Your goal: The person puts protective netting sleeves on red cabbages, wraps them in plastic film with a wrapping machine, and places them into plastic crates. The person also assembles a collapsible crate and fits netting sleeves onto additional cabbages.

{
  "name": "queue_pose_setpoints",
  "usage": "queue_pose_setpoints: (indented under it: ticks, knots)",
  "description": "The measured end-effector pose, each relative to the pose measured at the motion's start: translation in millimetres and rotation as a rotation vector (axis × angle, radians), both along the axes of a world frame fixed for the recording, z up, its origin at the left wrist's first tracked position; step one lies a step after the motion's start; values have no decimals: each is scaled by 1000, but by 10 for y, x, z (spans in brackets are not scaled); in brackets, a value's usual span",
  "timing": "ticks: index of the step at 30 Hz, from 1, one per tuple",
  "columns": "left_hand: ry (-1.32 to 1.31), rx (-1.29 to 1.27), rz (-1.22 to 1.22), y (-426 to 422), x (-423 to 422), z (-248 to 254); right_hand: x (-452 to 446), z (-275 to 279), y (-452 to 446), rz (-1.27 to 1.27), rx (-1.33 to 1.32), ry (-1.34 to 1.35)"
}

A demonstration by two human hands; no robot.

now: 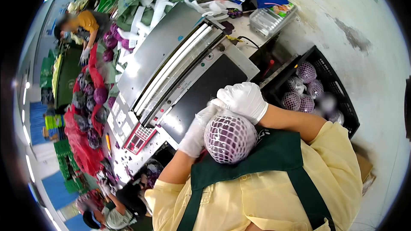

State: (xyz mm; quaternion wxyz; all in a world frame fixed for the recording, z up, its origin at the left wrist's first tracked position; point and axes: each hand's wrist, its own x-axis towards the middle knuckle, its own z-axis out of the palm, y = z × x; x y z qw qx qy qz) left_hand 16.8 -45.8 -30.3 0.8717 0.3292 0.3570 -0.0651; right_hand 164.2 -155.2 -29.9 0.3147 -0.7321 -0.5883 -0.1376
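Note:
A round purple cabbage in a white foam net hangs or rests close against my dark green apron, just below my hands. My left hand, in a white glove, lies along its left side, with its fingers closed near the top of the net. My right hand, also gloved, is curled shut above the cabbage, its fingers meeting those of the left at the gathered end. What exactly lies between the fingertips is hidden. Just beyond my hands is the wrapping machine's dark plate.
A black crate of netted cabbages stands at my right. A red keypad scale sits left of the machine. Beyond lie bare cabbages, red mesh and white foam nets. A clear plastic box is at the back. Two people work at left.

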Motion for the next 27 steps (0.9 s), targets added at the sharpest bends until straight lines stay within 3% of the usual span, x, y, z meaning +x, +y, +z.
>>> queue_pose_setpoints:
  ticks: [1, 2, 3, 4, 5, 6, 7, 8, 9, 10, 11, 12, 13, 15, 16, 17, 19, 20, 21, 23, 24, 25, 27]
  knots:
    - [-36, -178, 19, 149, -109, -142, -49, -16, -25, -59, -30, -41]
    - [-26, -143, -8, 129, -113, 83, -120, -19, -26, -103, 19, -58]
    - [79, 72, 16, -44, -151, 324, -203, -65, -14, -105, 12, 25]
    - [51, 230, 30, 11, -371, -6, -279, -249, 27, -63, 48, 97]
    - [36, 112, 20, -110, -291, 362, -381, -295, 48, -61, 205, 473]
    - [-47, 361, -70, -54, -426, 184, -437, -539, 58, -35, 223, 336]
    - [-136, 351, -52, -83, -451, 167, -572, -454, 32, -5, 117, 1278]
    - [-219, 615, -130, -107, -502, 121, -707, -747, 78, 151, 287, 1491]
    - [-308, 795, -161, -159, -495, 98, -809, -772, 13, 290, 187, 1803]
    - [-388, 982, -174, -211, -491, 76, -880, -734, -93, 519, 179, 2400]
    - [-466, 1078, -153, -293, -504, 102, -955, -803, -209, 913, 52, 2697]
    - [-522, 1040, -264, -317, -436, 154, -1013, -899, -289, 897, 100, 2691]
    - [-597, 972, -292, -399, -395, 142, -1049, -1017, -362, 777, 74, 2514]
    - [-428, 553, -429, -311, -523, -49, -1091, -1210, -518, 542, 13, 2156]
    - [-349, 532, -424, -416, -482, 123, -1087, -1230, -560, 426, -15, 1979]
    - [-358, 536, -449, -494, -476, 127, -1052, -982, -731, 417, 14, 1972]
    - [-128, 310, -326, -619, -416, 44, -960, -171, -1287, -179, 170, 2294]
    - [-57, 321, -406, -659, -299, -44, -1008, -98, -1461, -120, 168, 2214]
    - [-54, 269, -540, -732, -207, -90, -1150, -534, -1439, 5, 252, 1689]
    - [48, 316, -483, -1027, 26, -407, -1135, -596, -1770, -96, 320, 1696]
    - [0, 300, -512, -1229, 169, -519, -981, -332, -2077, 50, 440, 1798]
    - [44, 358, -511, -1461, 306, -576, -892, -811, -2280, -46, 442, 1837]
    - [54, 269, -557, -1820, 517, -697, -706, -1084, -2830, -62, 782, 2138]
